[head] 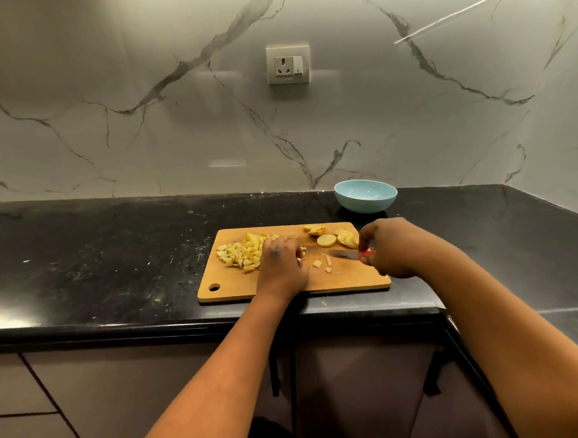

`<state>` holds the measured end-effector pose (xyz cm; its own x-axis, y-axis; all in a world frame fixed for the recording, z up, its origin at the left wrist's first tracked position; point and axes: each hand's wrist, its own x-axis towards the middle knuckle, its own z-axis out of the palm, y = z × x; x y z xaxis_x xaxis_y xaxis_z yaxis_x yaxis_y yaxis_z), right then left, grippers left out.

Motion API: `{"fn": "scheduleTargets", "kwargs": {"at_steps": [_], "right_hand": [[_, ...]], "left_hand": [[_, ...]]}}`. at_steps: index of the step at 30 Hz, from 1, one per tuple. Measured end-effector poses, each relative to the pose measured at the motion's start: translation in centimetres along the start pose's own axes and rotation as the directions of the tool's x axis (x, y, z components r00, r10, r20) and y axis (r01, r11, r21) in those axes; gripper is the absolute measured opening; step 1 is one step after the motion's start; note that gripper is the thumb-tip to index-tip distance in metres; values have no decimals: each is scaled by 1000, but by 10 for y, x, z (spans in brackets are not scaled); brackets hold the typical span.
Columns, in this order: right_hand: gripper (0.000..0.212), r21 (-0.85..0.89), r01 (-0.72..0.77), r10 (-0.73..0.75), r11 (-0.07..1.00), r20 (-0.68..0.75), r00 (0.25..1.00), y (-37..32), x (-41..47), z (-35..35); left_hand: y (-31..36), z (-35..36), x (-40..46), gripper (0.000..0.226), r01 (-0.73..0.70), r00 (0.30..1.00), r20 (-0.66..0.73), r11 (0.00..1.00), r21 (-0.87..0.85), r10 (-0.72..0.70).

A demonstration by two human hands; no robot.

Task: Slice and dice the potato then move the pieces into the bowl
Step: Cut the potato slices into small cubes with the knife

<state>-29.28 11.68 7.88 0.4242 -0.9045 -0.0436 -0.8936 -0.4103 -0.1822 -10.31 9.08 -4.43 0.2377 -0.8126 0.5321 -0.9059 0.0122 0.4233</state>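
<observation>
A wooden cutting board (355,280) lies on the black counter. A pile of diced potato (240,252) sits on its left half, and round potato slices (327,240) lie at its far right. My left hand (282,266) rests against the pile's right side, fingers curled over some pieces. My right hand (386,249) grips a red-handled knife (346,254), its blade lying flat and pointing left over the board. Loose bits (322,265) lie under the blade. A light blue bowl (365,196) stands behind the board, with nothing in it.
The black counter (107,257) runs left and turns a corner at the right. A marble wall with a socket (287,64) rises behind. One potato scrap (324,303) lies on the counter's front edge. Cabinet fronts are below.
</observation>
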Motion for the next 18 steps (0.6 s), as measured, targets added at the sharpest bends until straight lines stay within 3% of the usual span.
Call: {"fn": "scheduleTargets", "kwargs": {"at_steps": [3,7,13,18], "right_hand": [[26,25,-18,20,1000,-79,997,7,7,2],[28,-1,-26,25,1000,-44,999,5,13,11],[29,-31,-68,65,997,-82,994,13,21,13],[28,-21,-73,72,997,-67,995,16,23,13]], "left_hand": [[1,-2,2,34,-57,997,57,998,18,56],[9,1,12,34,-223,937,277,975,10,211],[18,-1,34,35,-276,823,520,961,14,228],[14,-2,39,19,-285,853,464,958,32,238]]}}
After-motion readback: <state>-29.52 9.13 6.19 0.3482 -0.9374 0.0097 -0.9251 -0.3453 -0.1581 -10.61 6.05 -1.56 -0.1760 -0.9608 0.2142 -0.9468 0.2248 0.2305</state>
